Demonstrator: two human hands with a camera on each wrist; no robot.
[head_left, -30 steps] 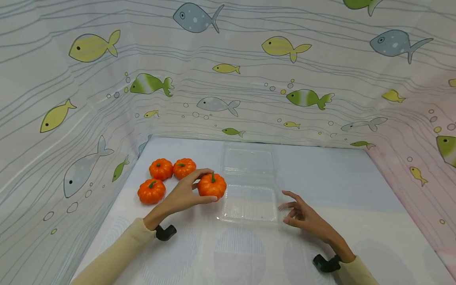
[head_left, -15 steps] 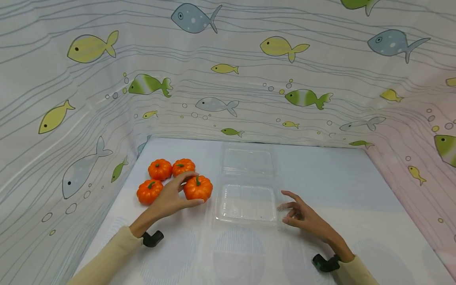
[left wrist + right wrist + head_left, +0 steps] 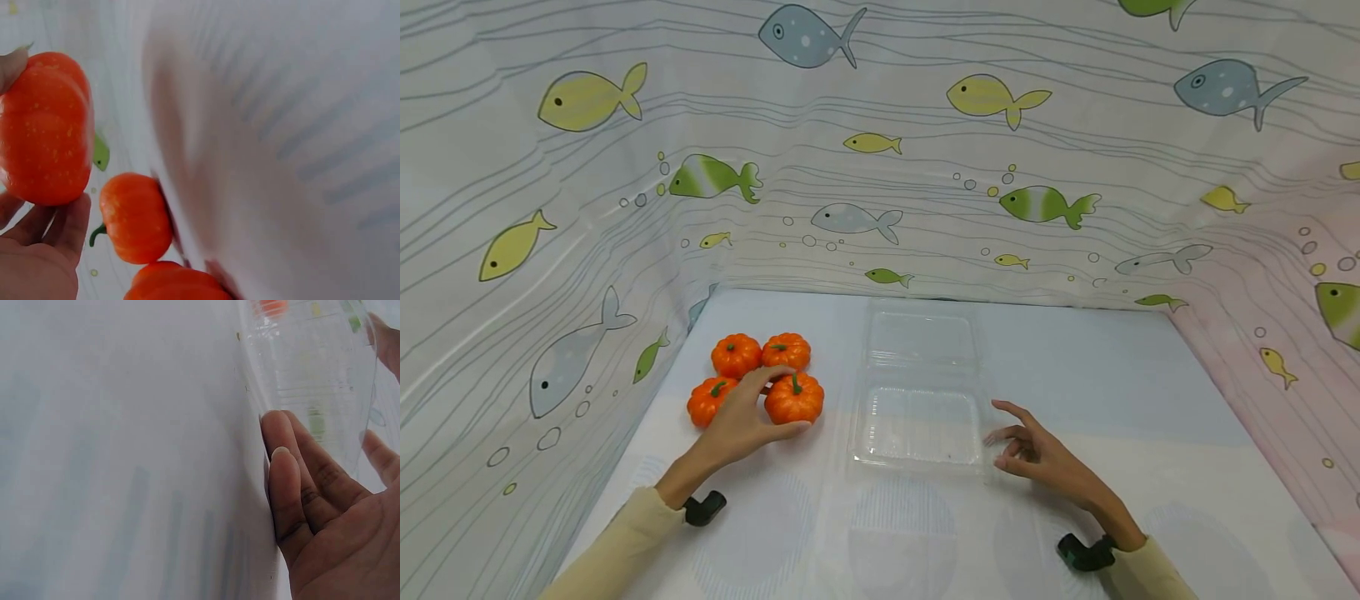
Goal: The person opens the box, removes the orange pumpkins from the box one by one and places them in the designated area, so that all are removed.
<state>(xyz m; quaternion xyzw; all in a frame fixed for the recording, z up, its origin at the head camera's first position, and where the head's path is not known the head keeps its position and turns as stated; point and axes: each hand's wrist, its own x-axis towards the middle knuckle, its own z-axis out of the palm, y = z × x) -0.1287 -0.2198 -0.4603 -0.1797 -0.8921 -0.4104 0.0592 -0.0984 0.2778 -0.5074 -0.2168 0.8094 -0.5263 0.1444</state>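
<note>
An orange mini pumpkin (image 3: 794, 399) with a green stem is gripped by my left hand (image 3: 734, 423), thumb on the near side and fingers behind. In the left wrist view this pumpkin (image 3: 47, 128) appears held off the table. Three similar pumpkins sit just beyond and left of that hand: one at the back left (image 3: 736, 356), one at the back right (image 3: 786, 351) and one partly covered by the hand (image 3: 706, 405). My right hand (image 3: 1037, 454) rests with loosely bent fingers at the right side of a clear plastic clamshell box (image 3: 919, 427); its fingertips (image 3: 281, 428) lie against or very near the box wall.
The box's lid (image 3: 922, 337) lies folded back flat toward the rear wall. A pale patterned cloth covers the table (image 3: 1090, 358). Fish-printed curtains (image 3: 925, 175) enclose the back and both sides.
My left hand has carried its pumpkin leftward and slightly nearer, away from the box's left edge toward the other pumpkins. My right hand has stayed in place.
</note>
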